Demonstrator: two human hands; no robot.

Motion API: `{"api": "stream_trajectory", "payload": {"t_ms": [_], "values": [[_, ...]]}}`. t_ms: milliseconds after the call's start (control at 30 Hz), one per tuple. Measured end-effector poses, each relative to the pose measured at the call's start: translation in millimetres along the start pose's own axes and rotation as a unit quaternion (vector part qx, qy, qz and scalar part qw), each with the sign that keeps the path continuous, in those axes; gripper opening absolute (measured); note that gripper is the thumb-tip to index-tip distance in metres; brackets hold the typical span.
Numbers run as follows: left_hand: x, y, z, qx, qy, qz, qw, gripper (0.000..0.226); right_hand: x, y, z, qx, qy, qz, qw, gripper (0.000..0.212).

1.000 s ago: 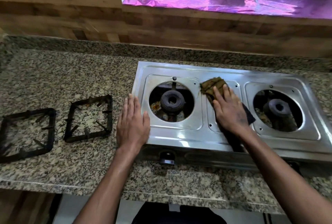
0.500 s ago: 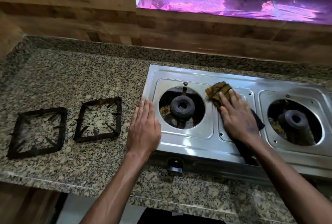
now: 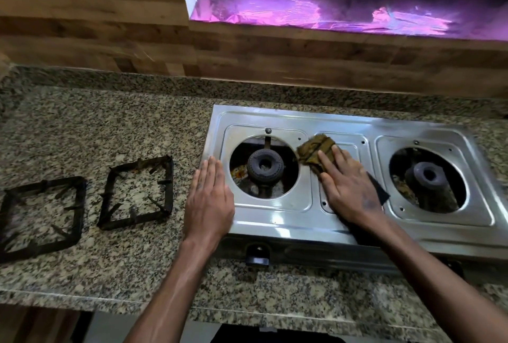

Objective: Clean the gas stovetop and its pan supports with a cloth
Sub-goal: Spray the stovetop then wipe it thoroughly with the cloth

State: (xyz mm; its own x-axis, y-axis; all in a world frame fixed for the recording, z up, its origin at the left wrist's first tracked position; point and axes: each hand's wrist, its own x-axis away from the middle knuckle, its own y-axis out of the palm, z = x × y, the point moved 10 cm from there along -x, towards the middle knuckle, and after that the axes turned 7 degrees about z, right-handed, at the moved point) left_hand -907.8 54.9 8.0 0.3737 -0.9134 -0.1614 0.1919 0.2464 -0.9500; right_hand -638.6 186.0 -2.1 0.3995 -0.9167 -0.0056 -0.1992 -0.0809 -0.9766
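The right hand (image 3: 349, 188) presses flat, fingers open, on the cloth (image 3: 314, 151) on the stovetop (image 3: 275, 216); the left hand (image 3: 209, 205) lies flat and empty at its edge.

Head view — steeply down, close over stovetop (image 3: 343, 122)

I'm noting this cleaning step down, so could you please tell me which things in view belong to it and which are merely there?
In use: stovetop, cloth, two pan supports, right hand, left hand.
Merely there: granite counter, purple-lit window sill.
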Motion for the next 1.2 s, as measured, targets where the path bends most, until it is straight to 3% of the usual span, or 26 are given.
{"api": "stream_trajectory", "payload": {"t_ms": [167, 233, 367, 533, 633, 767, 867, 1033, 1200], "values": [[0.6, -0.5, 0.5, 0.009, -0.015, -0.014, 1.0, 0.063, -53.5, 0.2, 15.9, 0.009, 0.095, 0.033, 0.995, 0.057], [1.8, 0.5, 4.8, 0.01, -0.014, -0.015, 1.0, 0.064, -49.8, 2.5, -2.2, -0.005, 0.083, 0.031, 0.996, 0.057], [3.1, 0.5, 10.1, 0.017, -0.002, -0.005, 1.0, 0.064, 12.9, 3.6, -23.4, -0.009, -0.025, 0.002, 1.0, 0.058], [3.7, 0.9, 18.5, 0.07, -0.004, -0.001, 0.998, 0.063, -6.4, -6.3, 34.0, 0.003, 0.061, 0.022, 0.998, 0.055], [7.1, -3.9, 61.9, 0.117, 0.043, 0.009, 0.992, 0.059, -27.3, -3.5, 26.1, 0.009, 0.099, 0.039, 0.994, 0.057], [16.3, 1.6, 135.8, 0.129, 0.147, 0.019, 0.981, 0.057, 4.0, -3.2, 9.2, -0.001, 0.016, 0.019, 1.0, 0.056], [21.6, 26.1, 171.7, 0.121, 0.189, -0.012, 0.974, 0.057, 19.3, -9.8, 22.8, -0.006, 0.004, 0.009, 1.0, 0.055], [26.6, 51.3, 190.5, 0.083, 0.22, -0.041, 0.971, 0.057, -23.2, -9.4, 27.8, 0.002, 0.016, 0.025, 1.0, 0.055], [26.4, 41.1, 189.9, 0.084, 0.221, -0.02, 0.971, 0.055, -75.8, -17.7, 52.9, 0.009, -0.01, 0.026, 1.0, 0.055]]}}
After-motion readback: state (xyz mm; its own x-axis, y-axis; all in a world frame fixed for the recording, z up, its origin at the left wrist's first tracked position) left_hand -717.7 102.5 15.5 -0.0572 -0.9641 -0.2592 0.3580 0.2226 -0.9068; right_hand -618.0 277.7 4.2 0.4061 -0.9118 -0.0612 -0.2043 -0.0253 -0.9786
